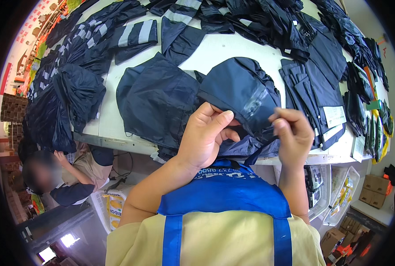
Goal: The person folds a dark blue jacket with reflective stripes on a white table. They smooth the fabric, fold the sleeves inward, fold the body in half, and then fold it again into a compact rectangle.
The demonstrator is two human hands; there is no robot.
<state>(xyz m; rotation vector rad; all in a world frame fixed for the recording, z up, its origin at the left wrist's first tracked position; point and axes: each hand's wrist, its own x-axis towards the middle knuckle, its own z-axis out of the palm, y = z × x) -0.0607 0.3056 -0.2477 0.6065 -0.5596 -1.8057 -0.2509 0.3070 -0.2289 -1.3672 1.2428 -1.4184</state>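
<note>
A dark navy hood [233, 84] with a clear, shiny patch near its edge lies in front of me on the white table. My left hand [208, 133] grips the hood's near edge between thumb and fingers. At the hood's right side, my right hand [295, 135] is raised with thumb and forefinger pinched together, slightly blurred. Whatever is between those fingertips is too small to make out. More dark garment fabric [157, 102] spreads to the left, partly beneath the hood.
Dark garments with reflective grey stripes [135, 37] pile along the far side and left. Folded dark garments [310, 93] with paper labels lie at right. White baskets [319, 190] stand below the table's right edge. A seated person [73, 173] is at lower left.
</note>
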